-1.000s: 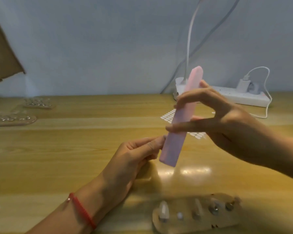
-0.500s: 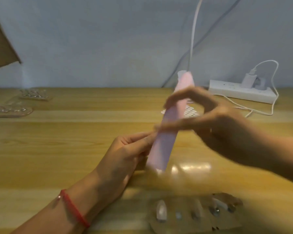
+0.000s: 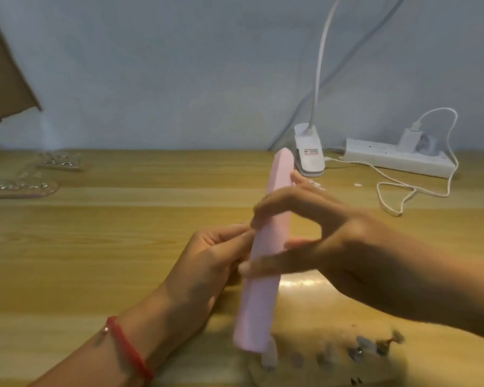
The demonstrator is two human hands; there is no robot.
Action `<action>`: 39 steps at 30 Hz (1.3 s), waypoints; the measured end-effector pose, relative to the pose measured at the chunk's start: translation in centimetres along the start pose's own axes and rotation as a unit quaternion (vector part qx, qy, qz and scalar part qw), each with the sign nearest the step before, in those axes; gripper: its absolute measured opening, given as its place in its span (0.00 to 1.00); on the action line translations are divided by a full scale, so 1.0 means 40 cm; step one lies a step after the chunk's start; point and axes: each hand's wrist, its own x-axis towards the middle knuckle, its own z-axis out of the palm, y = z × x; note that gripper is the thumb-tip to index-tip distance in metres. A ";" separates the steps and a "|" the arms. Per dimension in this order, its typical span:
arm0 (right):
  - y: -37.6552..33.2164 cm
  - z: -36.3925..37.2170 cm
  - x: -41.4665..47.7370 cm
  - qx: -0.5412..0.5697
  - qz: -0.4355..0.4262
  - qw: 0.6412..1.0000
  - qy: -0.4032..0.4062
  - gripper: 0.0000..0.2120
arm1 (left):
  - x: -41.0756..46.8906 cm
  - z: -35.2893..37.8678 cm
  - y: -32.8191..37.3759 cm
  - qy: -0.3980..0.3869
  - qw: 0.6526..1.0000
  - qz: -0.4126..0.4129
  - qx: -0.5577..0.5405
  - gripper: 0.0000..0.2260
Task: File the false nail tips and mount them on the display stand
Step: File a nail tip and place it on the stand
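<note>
1. A pink nail file (image 3: pixel 270 238) is gripped by the right hand (image 3: pixel 336 247). It is pinched between the thumb on its near face and the fingers (image 3: pixel 274 202) curled over its far face.
2. The file is held nearly upright, above the worktop (image 3: pixel 123 247). Its top end rises past the right fingers and its bottom end hangs well below them.
3. The left hand (image 3: pixel 204 263) is held just left of the file, with its fingers curled and the thumb and forefinger brought together against the file's left edge.
4. Whether a nail tip is pinched there cannot be told, since that spot is hidden and blurred.
5. A red bracelet (image 3: pixel 129 347) is worn on the left wrist.
6. A display stand (image 3: pixel 380 364) is seen on the worktop below the right fingers, blurred. A pale nail tip (image 3: pixel 269 356) is mounted on it just under the file's bottom end.
7. Beyond the right fingers, against the wall, a white clip lamp (image 3: pixel 309 155) and a power strip (image 3: pixel 397 160) are seen, with a white cable (image 3: pixel 419 189) looped beside them.
8. Far to the left of the left fingers, two more stands (image 3: pixel 20 188) are laid flat.
</note>
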 end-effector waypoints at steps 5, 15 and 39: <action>0.000 -0.007 0.000 0.025 0.041 0.999 0.024 0.20 | -0.001 -0.003 -0.001 0.019 1.000 0.006 0.008 0.14; 0.010 -0.003 -0.002 0.016 0.017 1.000 -0.002 0.24 | 0.000 -0.001 0.001 0.020 1.000 0.005 0.005 0.15; 0.087 -0.041 -0.017 -0.012 0.121 0.988 0.094 0.17 | -0.012 0.002 0.011 0.037 0.998 -0.003 0.042 0.12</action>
